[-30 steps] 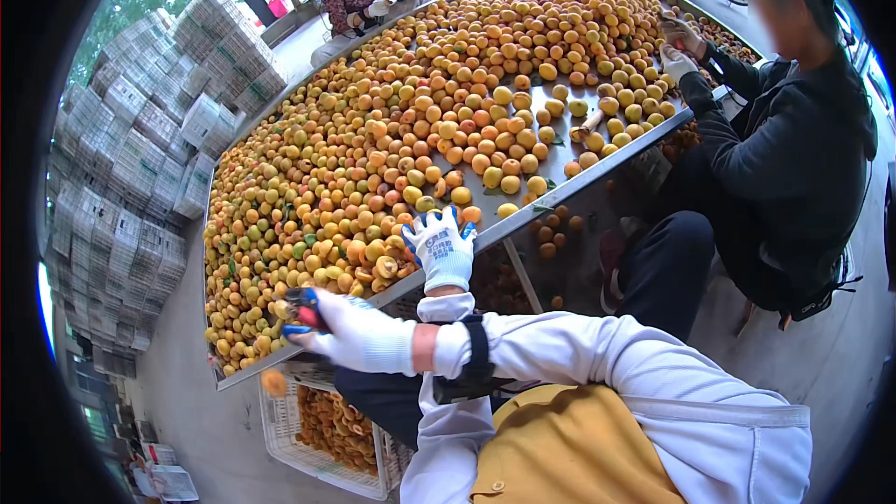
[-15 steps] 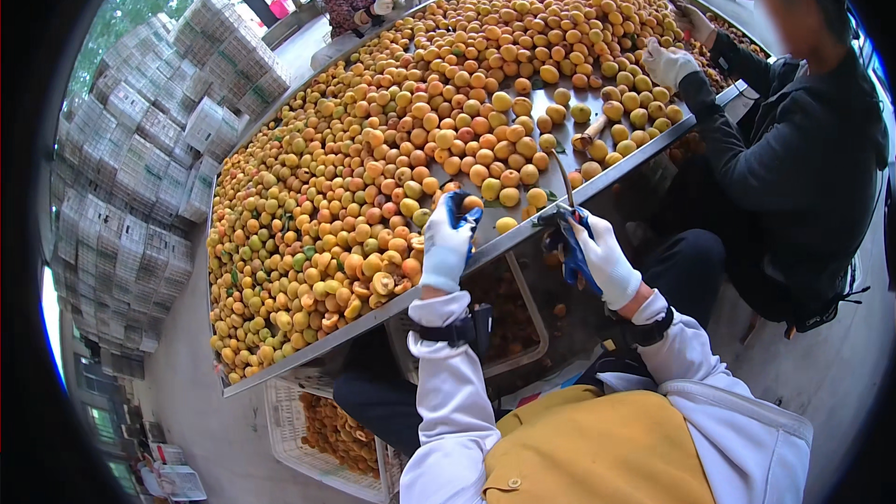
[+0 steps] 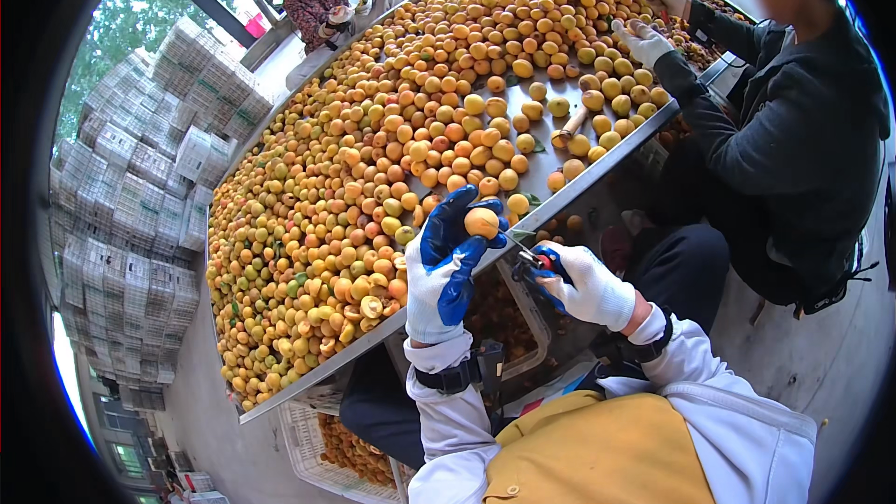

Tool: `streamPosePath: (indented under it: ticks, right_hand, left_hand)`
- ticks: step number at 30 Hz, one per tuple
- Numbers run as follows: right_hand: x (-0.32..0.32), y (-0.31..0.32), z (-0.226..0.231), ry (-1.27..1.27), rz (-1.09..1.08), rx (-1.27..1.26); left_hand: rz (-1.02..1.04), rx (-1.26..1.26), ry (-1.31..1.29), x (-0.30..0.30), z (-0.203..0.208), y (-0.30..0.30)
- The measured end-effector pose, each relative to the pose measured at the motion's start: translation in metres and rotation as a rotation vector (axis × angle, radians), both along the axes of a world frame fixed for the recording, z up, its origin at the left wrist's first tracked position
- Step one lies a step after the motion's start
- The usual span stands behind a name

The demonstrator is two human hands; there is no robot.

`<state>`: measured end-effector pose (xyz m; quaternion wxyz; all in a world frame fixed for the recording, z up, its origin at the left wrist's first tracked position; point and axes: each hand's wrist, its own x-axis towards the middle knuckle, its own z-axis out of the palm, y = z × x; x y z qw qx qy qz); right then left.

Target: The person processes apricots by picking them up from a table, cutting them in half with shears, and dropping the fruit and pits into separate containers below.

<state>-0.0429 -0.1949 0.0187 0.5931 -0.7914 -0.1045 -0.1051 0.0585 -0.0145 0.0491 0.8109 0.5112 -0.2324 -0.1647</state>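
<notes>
Between the thumb and fingers of my left hand (image 3: 443,266), in a white glove with a blue coated palm, is a whole orange-yellow apricot (image 3: 481,223). My right hand (image 3: 586,285), gloved alike, is closed around a small knife (image 3: 534,259) with a red and dark handle. Its thin blade points toward the fruit; whether it touches the skin I cannot tell. Both hands are over the near edge of a metal table (image 3: 607,164) heaped with apricots (image 3: 327,215). A few split halves (image 3: 371,306) lie near that edge.
White crates with split apricots stand below the table, one at lower left (image 3: 303,443), another under its edge (image 3: 537,341). A wooden-handled tool (image 3: 571,123) lies among the fruit. Gloved co-workers sit at right (image 3: 784,131) and across the table (image 3: 322,5). Crates (image 3: 126,215) are stacked at left.
My left hand has turned palm up, lifting an apricot into view. My right hand has moved slightly left and down, bringing the knife close to the fruit. The whole view has shifted a little.
</notes>
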Motion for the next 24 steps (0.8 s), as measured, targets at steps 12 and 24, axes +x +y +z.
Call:
streamPosePath:
  ticks: [12, 24]
  right_hand:
    - [-0.002, -0.006, -0.002, -0.043, 0.062, -0.092]
    - [0.004, 0.019, -0.024, -0.117, -0.087, 0.088]
  left_hand:
    - [-0.036, 0.122, -0.076, -0.005, 0.013, 0.01]
    - [-0.056, 0.053, -0.038, -0.029, -0.001, -0.016]
